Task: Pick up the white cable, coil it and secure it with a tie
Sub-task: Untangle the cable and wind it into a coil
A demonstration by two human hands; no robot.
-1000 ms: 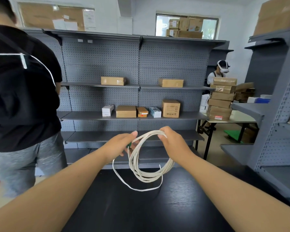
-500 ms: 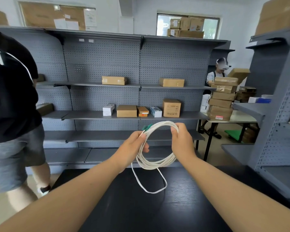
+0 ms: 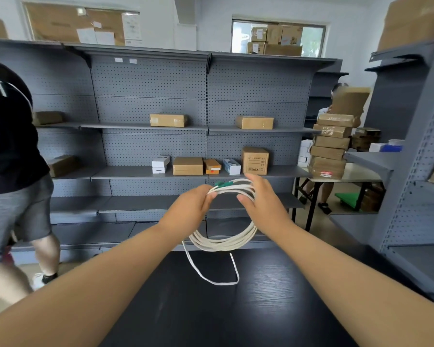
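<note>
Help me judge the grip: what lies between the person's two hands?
In the head view, top strands of the coiled white cable bridge the left hand and right hand, with its green connector there.

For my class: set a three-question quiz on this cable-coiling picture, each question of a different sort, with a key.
1. True or false: the white cable lies untouched on the black table.
2. The connector at the top of the coil is: A red, B green, C yellow.
3. Which hands hold the coil?
Key: 1 false, it is held up above the table. 2 B. 3 Both: the left hand and the right hand hold its top.
</note>
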